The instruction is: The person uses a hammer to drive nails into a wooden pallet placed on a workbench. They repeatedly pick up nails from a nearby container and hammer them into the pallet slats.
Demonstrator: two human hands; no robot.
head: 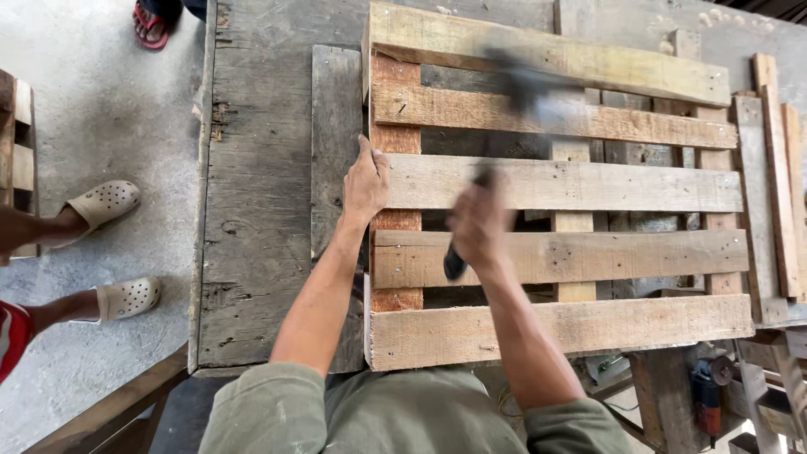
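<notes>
Right hand (477,225) grips a motion-blurred hammer (513,84); left hand (366,183) lies flat on a weathered, slatted wooden pallet (588,185).

pallets: 1 (555,185), centre-right of frame
top slats on it: 5
hammers: 1 (504,126), blurred, mid-frame
hands: 2 – left hand (366,181), right hand (479,223)
benches: 1 (252,185)
beige clogs: 2, left edge (105,202) (126,298)
red sandals: 1, upper left (150,25)
power tools: 1, lower right (706,395)
</notes>
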